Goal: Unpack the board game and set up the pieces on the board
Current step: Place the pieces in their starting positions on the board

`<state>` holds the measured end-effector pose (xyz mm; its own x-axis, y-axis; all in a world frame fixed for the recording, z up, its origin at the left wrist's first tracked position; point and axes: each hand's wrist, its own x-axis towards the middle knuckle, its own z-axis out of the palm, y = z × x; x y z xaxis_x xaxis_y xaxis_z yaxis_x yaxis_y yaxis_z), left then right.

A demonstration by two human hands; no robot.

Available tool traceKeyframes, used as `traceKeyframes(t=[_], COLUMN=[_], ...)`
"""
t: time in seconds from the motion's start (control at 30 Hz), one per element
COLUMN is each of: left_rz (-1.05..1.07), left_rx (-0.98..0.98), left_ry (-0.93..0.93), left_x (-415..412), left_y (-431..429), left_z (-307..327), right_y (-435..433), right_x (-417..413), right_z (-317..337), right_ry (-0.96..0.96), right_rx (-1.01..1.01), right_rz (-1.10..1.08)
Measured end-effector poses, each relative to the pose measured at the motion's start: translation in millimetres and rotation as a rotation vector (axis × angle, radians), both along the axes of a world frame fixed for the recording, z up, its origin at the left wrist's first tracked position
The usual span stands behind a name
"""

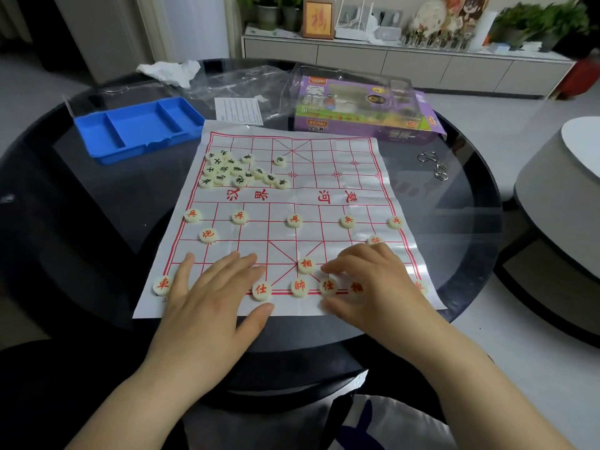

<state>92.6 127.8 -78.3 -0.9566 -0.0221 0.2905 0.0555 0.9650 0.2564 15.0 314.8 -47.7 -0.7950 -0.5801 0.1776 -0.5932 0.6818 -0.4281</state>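
As the left hand (207, 297) lies flat, 帥 (298, 287) sits between two 仕 discs (261, 290).

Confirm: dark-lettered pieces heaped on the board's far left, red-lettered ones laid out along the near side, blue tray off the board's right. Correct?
No: the head view shows the blue plastic compartment tray off the far-left corner of the white paper board, not its right. The cream round dark-lettered pieces are heaped far left and the cream round red-lettered pieces line the near side, as stated.
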Motion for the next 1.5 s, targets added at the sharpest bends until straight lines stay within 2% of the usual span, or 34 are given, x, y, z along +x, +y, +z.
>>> traceKeyframes(t=[0.2,0.53,0.63,0.77,0.97,1.1,1.2,1.5], left_rz=[-0.001,-0.002,-0.004,-0.008,-0.011,-0.011,-0.008,-0.011], left_rx=[-0.002,-0.005,-0.004,0.003,0.022,0.023,0.021,0.029], left_ry=[0.019,0.009,0.006,0.011,0.018,0.02,0.017,-0.001], left_x=[0,0,-1,-1,-1,-1,-1,-1], left_y=[-2,-3,-2,-2,-3,-2,-2,-2], left_z=[-2,-3,-4,-4,-3,-4,-3,-1], right_y=[3,29,28,28,33,42,61,84], right_x=[-4,-1,0,-2,-2,-1,-4,0], right_z=[-3,-3,-7,-5,-9,2,10,3], right_ry=[0.03,0.033,0.083,0.012,0.083,0.142,0.07,-0.022], right_rx=[-0.009,-0.058,-0.026,-0.034,-0.028,-0.112,-0.143,-0.034], right_rz=[0.036,-0.122,-0.102,-0.073,-0.127,-0.14,-0.184,-0.25])
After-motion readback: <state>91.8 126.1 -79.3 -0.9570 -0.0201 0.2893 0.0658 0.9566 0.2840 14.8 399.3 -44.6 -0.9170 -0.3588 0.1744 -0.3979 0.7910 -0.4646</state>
